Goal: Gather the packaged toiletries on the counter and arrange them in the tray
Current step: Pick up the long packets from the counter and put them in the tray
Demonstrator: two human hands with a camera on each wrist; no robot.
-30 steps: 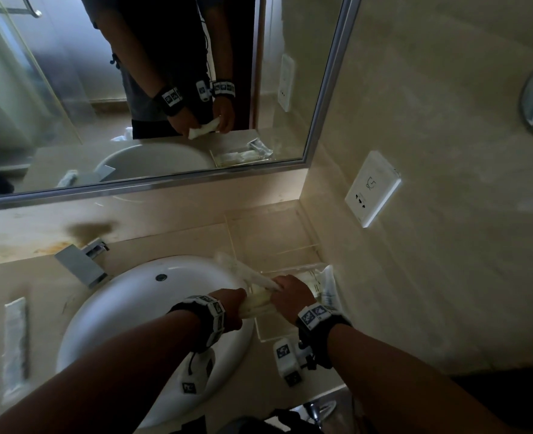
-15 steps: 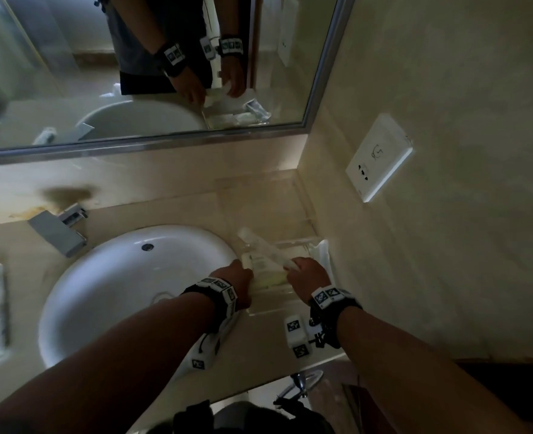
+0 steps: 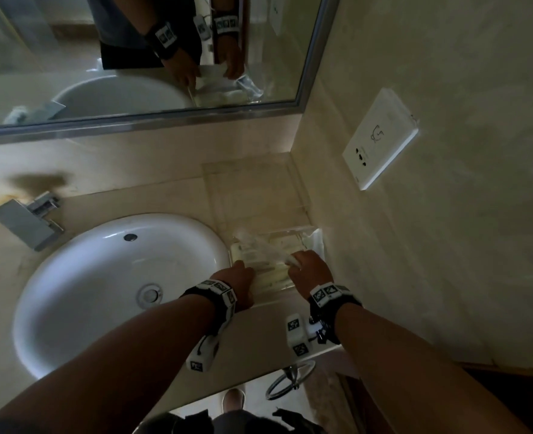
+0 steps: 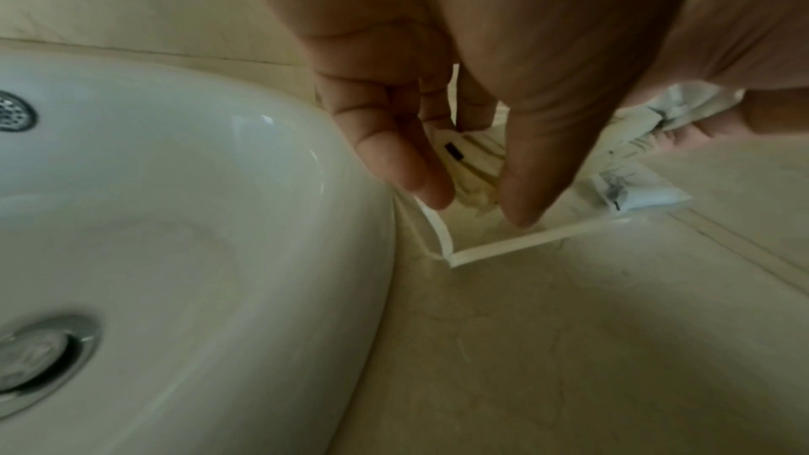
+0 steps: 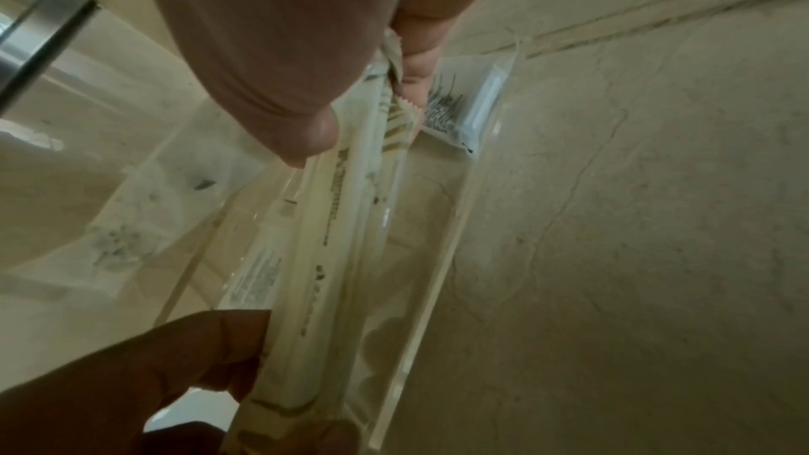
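Note:
A clear acrylic tray (image 3: 293, 228) stands on the counter between the sink and the right wall. Both hands hold a bundle of long cream toiletry packets (image 5: 328, 237) lengthwise in its near compartment. My left hand (image 3: 243, 277) pinches the bundle's near end (image 4: 475, 182) between fingers and thumb. My right hand (image 3: 302, 267) pinches the crumpled far ends (image 5: 394, 82), thumb on top. A small white packet with black print (image 5: 464, 109) lies in the tray against the wall-side rim. A translucent packet (image 3: 252, 242) slants across the tray's far part.
The white sink (image 3: 102, 292) is just left of the tray, with a square faucet (image 3: 27, 220) behind it. The mirror (image 3: 133, 57) and a wall socket (image 3: 381, 139) are above. A chrome towel ring (image 3: 290, 383) hangs below the counter's front edge.
Both hands have brought the bundle of packets down from above the tray into its near compartment. The head view has tipped further down.

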